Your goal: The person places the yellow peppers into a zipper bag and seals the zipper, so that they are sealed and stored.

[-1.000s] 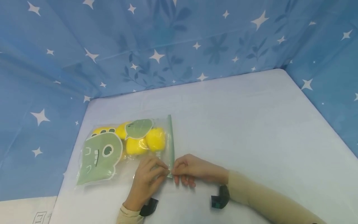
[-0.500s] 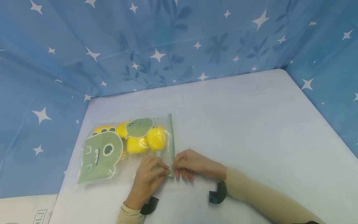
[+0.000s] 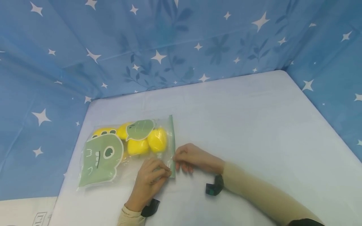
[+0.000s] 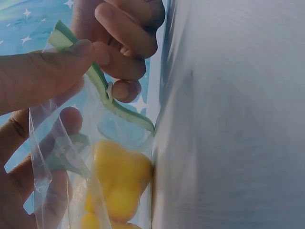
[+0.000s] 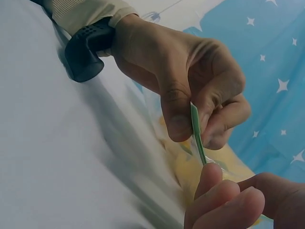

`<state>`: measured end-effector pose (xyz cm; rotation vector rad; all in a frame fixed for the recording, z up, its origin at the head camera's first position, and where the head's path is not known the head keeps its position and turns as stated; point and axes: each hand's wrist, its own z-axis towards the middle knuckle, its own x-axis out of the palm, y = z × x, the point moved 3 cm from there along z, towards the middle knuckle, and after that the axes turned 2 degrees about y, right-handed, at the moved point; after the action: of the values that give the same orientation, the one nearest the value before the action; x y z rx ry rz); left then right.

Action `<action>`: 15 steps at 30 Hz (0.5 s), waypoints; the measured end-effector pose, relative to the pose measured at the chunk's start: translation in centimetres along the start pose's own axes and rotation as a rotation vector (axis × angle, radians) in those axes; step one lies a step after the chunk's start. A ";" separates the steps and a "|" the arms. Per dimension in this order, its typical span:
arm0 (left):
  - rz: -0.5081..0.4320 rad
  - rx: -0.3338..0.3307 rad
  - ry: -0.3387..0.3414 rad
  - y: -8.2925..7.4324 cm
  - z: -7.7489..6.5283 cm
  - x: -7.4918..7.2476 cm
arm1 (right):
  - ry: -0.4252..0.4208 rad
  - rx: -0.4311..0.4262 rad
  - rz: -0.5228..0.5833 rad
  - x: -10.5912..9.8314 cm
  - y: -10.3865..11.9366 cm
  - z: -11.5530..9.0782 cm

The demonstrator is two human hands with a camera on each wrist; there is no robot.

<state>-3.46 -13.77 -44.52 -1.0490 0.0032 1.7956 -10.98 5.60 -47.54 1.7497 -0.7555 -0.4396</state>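
Observation:
A clear zip bag [image 3: 101, 160] printed with a green dinosaur lies at the left of the table, with several soft-looking yellow things [image 3: 157, 140] inside. Its green zip strip [image 3: 172, 125] runs along the right edge. My left hand [image 3: 151, 179] pinches the strip's near corner between thumb and fingers. Further up the strip, my right hand [image 3: 195, 158] pinches it with thumb and forefinger, other fingers curled. A small white slider [image 4: 109, 91] shows on the strip right at the right fingertips in the left wrist view. The right wrist view shows the strip's green end [image 5: 195, 119] between the left fingers.
The white table [image 3: 240, 125] spreads out to the right of the bag. Blue star-printed curtains [image 3: 183, 40] hang along its back and sides. A black wrist camera [image 3: 214, 186] sits on each wrist.
My right hand has slid away from me along the zip strip, from beside the left fingertips to a little further up. The left hand has kept its hold at the near corner.

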 end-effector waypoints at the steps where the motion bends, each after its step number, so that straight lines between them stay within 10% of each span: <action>1: -0.001 0.003 -0.001 0.0 0.0 0.0 | -0.004 -0.003 -0.003 -0.1 0.0 0.1; 15: -0.003 -0.029 0.014 0.2 -0.1 0.1 | -0.054 0.003 -0.019 -1.1 0.5 1.8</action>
<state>-3.60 -13.81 -44.74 -1.0821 -0.0159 1.7901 -13.05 5.04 -47.68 1.7553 -0.7788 -0.5005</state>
